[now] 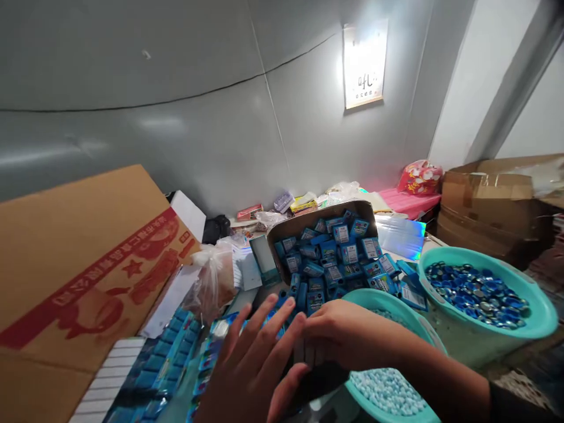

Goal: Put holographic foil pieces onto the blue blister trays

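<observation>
My left hand (255, 364) is at the bottom centre, fingers stretched out and slightly apart, resting against a dark object (319, 379) that I cannot make out. My right hand (341, 335) comes in from the right with its fingers curled over the top of the same dark object. Both hands hover over the near rim of a teal basin (396, 305) holding small pale blue pellets (388, 390). Just behind the hands lies a pile of small blue packets (335, 258) spilling from a tipped cardboard box (308, 220).
A second teal basin (540, 326) with shiny blue round pieces (478, 294) stands at the right. A large cardboard box with red print (79, 270) fills the left. A knotted clear bag (214, 279), rows of blue packets (154, 367), clutter along the grey wall and brown boxes (489, 205) surround.
</observation>
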Tool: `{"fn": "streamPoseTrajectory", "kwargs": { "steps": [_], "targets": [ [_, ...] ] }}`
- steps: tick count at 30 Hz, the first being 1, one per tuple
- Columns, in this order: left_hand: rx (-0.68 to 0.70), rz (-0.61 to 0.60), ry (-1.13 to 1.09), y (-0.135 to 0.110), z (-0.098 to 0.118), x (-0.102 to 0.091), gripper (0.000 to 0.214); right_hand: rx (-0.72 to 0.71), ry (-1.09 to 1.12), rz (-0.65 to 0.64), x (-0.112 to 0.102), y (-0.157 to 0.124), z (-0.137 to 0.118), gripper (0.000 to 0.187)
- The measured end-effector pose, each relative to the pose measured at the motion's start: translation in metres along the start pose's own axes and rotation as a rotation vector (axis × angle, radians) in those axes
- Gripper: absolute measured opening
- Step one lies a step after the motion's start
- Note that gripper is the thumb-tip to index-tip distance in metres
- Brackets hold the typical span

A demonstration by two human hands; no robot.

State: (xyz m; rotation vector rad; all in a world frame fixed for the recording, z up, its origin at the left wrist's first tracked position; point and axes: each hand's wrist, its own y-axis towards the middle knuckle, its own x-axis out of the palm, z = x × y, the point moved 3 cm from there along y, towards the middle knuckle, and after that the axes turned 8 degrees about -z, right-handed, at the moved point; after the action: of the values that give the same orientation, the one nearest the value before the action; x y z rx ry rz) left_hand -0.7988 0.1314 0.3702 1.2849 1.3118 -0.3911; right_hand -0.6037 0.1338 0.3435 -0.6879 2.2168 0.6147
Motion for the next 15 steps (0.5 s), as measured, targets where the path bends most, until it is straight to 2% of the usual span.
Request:
{"fn": "streamPoseTrajectory", "kwargs": {
  "steps": [2, 3, 6, 11, 15],
  "targets": [
    [0.051, -0.056, -0.035, 0.018, -0.010, 0.001, 0.038, -0.053, -0.014, -0.037, -0.010, 0.006, -0.014, 0.019],
    [0.030, -0.056, -0.050, 0.021, -0.015, 0.001, 0.032, -0.043, -0.011, -0.046, -0.014, 0.008, -0.016, 0.017],
    [0.021, -0.010, 0.008, 0.014, -0.027, 0.001, 0.027, 0.030, 0.020, -0.010, -0.020, 0.016, -0.010, 0.019],
    [0.174, 0.068, 0.122, -0.001, -0.043, 0.014, 0.037, 0.061, 0.156, 0.063, -0.023, 0.024, -0.001, 0.032],
    [0.215, 0.110, 0.000, 0.001, -0.055, 0.025, 0.024, 0.119, 0.129, 0.084, -0.018, 0.029, -0.007, 0.035]
  ]
}}
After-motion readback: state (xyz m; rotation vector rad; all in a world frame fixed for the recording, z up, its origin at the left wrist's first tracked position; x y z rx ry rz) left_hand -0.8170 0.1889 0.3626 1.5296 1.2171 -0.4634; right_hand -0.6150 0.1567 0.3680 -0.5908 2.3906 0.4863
